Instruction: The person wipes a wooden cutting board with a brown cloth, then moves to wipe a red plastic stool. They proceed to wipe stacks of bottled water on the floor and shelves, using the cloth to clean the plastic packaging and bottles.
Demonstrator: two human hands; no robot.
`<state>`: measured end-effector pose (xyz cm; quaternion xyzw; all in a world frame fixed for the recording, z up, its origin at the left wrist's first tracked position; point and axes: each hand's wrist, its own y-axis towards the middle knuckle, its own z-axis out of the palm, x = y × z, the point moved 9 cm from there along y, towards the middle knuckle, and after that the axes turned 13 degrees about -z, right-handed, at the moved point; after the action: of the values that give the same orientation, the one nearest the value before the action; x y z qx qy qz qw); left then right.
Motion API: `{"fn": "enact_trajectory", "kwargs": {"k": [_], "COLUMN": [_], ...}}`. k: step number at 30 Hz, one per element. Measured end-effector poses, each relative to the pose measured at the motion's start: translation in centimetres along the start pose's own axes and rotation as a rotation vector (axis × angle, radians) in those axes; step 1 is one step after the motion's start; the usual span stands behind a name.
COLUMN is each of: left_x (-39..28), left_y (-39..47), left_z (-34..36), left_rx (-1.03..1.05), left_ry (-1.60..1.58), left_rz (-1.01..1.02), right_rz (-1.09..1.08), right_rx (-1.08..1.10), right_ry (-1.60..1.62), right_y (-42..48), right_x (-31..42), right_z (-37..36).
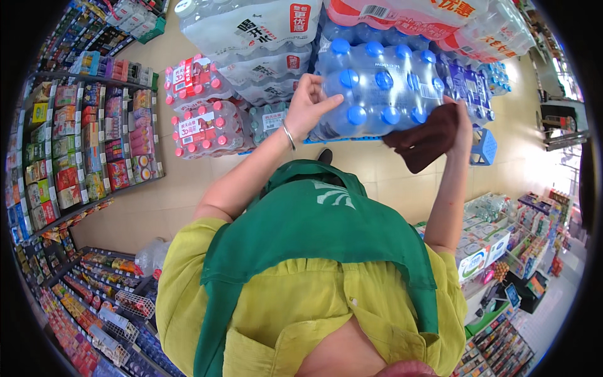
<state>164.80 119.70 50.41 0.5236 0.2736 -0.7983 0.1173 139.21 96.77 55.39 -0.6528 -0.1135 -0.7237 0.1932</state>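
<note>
A shrink-wrapped pack of blue-capped water bottles (384,87) lies on top of a stack before me. My left hand (311,101) is at its left end, thumb spread over the wrap and the other fingers curled. Whether it grips the film I cannot tell. At the pack's front right corner, my right hand (461,125) holds a dark brown cloth (426,139), which hangs down in folds and hides part of the pack's front edge.
White-wrapped bottle packs (254,33) and red-capped packs (209,125) are stacked on the left. Pink-wrapped packs (414,19) rise behind. A blue plastic stool (484,147) stands at right. Stocked shelves (89,141) line the left; a counter with boxed goods (483,257) is behind me.
</note>
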Motion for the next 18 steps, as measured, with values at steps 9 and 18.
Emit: {"fn": "enact_trajectory", "kwargs": {"k": [9, 18], "left_x": [2.7, -5.5], "left_y": [0.8, -3.2], "left_z": [-2.5, 2.0], "left_rx": [-0.102, -0.111], "left_ry": [0.340, 0.638], "left_rz": [0.063, 0.605], "right_rz": [-0.266, -0.889], "right_rx": [-0.142, -0.238], "right_ry": [0.008, -0.173], "right_y": [-1.3, -8.6], "right_x": [2.1, 18.3], "right_z": [-1.1, 6.0]}}
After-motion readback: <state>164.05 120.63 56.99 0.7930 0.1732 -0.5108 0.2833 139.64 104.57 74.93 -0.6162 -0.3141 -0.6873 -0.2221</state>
